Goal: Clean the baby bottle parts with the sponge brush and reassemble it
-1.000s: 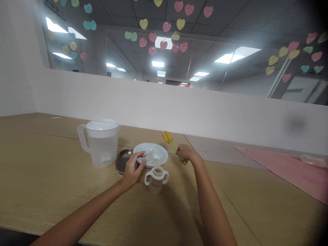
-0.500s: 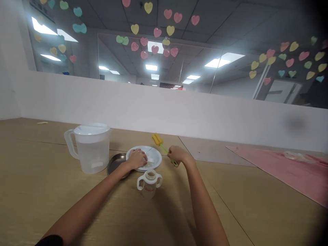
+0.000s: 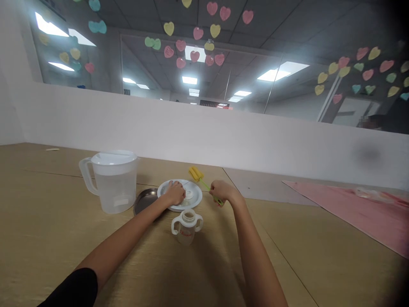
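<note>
My right hand is closed around the green handle of a bottle brush with a yellow sponge head, which points up and left near the plate. Over the white plate lies my left hand, fingers curled downward; what is under them is mostly hidden. Beside those fingertips a small whitish, partly clear piece rests in the plate, its kind unclear. In front of the plate stands a clear baby bottle without a cap, upright, with a white collar and two side handles.
To the left is a large translucent pitcher with a white lid, holding liquid. A round metal dish sits between pitcher and plate, partly behind my left forearm. A pink cloth with a clear plastic packet lies at the right.
My left hand has moved from the plate's left edge onto the plate, and its fingers have curled down. My right hand keeps hold of the brush. The whole view has shifted slightly.
</note>
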Available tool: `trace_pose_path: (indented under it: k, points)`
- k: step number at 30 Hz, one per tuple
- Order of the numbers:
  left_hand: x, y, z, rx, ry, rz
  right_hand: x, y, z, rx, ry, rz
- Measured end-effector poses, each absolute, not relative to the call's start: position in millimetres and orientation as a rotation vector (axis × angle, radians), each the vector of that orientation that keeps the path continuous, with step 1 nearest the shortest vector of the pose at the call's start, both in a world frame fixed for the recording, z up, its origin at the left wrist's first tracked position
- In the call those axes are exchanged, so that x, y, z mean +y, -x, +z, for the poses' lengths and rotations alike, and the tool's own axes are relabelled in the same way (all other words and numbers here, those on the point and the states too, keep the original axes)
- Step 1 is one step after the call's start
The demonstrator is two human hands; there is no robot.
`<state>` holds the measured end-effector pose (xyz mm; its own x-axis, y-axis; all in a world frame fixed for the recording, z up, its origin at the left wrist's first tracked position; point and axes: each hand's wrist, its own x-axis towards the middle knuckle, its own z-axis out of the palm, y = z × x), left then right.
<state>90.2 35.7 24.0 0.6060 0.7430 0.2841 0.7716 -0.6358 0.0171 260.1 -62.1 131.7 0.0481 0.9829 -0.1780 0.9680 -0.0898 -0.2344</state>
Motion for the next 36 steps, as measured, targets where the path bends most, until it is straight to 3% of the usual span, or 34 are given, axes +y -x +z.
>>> trace_pose_path:
  k: [12,25,36]
  points:
    - [57,-90,16,-1.401,2.647,-0.152,-51,-267,124,-2.171,2.207,0.424]
    - [30,-79,31,-1.554,2.587,-0.584,-54,-266,127,-2.171,2.178,0.398]
    - [45,-107,23,-1.753,2.605,-0.36,-59,-263,129,-2.129,2.192,0.452]
